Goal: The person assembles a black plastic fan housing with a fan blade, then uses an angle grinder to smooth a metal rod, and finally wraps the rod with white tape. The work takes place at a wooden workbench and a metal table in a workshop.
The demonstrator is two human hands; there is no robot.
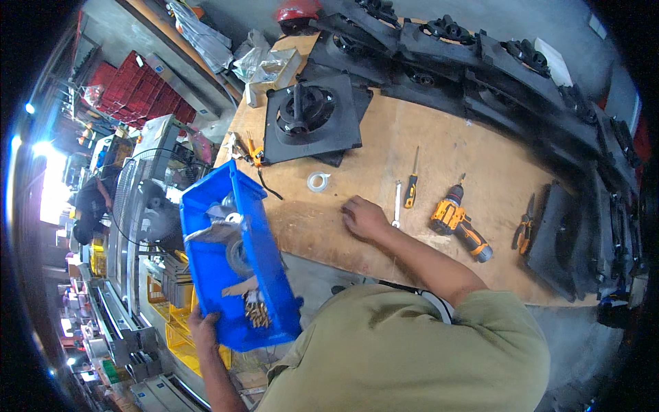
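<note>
- Our left hand (203, 324) grips the near edge of the blue bin (237, 257) of screws.
- Our right hand (364, 217), fingers curled, rests on the bench (439, 158) beside the wrench (397, 204).

A glossy blue plastic bin (233, 264) is held at seven o'clock. Bare, matt wood is seen on the bench (439, 172); bright metal on the wrench (397, 204); matt black plastic on the plate (312, 118) at twelve o'clock.

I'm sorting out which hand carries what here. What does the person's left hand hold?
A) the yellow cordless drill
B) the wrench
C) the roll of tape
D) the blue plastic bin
D: the left hand grips the near end of the blue plastic bin, while the drill lies untouched on the bench.
</note>
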